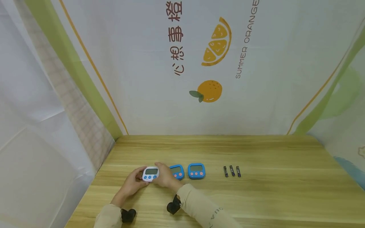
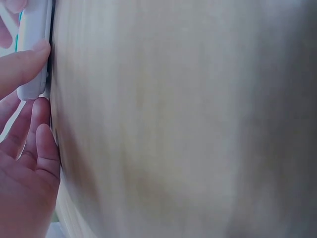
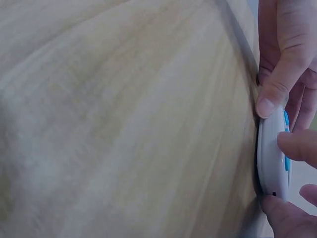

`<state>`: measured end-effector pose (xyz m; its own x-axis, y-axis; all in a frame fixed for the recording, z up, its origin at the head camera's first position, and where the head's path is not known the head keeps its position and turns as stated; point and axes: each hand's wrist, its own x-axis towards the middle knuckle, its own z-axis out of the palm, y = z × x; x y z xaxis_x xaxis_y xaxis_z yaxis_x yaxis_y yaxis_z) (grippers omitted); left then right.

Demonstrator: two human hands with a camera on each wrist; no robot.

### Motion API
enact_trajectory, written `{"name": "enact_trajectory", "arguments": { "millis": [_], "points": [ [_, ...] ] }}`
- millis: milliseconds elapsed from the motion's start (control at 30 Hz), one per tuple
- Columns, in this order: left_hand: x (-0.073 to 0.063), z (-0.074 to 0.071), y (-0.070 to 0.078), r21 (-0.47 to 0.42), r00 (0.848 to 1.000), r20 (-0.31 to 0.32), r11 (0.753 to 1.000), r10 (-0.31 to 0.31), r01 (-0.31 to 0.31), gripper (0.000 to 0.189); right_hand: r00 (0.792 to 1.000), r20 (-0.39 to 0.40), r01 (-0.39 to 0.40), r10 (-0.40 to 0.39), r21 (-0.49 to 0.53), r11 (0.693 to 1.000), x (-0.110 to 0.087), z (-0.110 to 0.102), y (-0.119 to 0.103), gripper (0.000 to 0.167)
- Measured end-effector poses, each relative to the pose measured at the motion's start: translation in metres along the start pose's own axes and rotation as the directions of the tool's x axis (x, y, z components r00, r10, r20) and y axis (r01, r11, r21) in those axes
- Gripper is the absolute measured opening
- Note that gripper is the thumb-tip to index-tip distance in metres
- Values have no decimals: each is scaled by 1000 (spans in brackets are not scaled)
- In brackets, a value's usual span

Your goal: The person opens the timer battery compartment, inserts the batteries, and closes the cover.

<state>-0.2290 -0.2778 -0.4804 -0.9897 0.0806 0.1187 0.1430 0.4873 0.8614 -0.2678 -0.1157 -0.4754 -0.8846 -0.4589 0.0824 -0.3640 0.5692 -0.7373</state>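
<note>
A white digital timer [image 1: 150,174] with a grey screen and blue buttons is held low over the wooden table, face up. My left hand [image 1: 132,182] grips its left edge, while my right hand [image 1: 165,177] pinches its right side, fingers at the top edge and thumb lower down. In the left wrist view the white timer [image 2: 33,49] appears edge-on at the upper left. Fingers and a thumb touch the timer [image 3: 271,153] in the right wrist view, its underside close to the tabletop. Whether it touches the table is hard to tell.
Just right of my right hand lies a blue timer [image 1: 178,172] with pink buttons, partly covered by that hand. Another blue timer [image 1: 196,171] lies beside it. Farther right are three small dark batteries [image 1: 232,171] on the wooden table [image 1: 271,190]. A printed curtain [image 1: 142,79] hangs behind.
</note>
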Motion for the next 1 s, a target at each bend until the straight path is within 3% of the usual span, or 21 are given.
{"name": "enact_trajectory", "arguments": {
  "millis": [100,200,367,700,900,1000],
  "points": [
    [1,-1,2,12,998,2,998,-68,68,59,1000,-19,17,-17,-4,1000,-1,3,0,63],
    [2,-2,1,7,996,0,996,-94,94,60,998,-47,40,-40,-1,999,-2,4,0,60],
    [3,-4,-1,5,995,8,995,-97,97,60,993,-95,70,-68,17,997,-4,7,1,56],
    [1,-5,1,-41,994,21,993,-108,109,61,991,-124,50,-49,12,999,-6,8,0,51],
    [-1,-10,4,-90,990,25,986,-141,142,61,993,-95,79,-76,27,997,-4,5,-3,48],
    [-1,-13,9,-73,987,20,985,-157,159,61,995,-65,77,-73,67,995,-1,0,-5,50]
  ]
}}
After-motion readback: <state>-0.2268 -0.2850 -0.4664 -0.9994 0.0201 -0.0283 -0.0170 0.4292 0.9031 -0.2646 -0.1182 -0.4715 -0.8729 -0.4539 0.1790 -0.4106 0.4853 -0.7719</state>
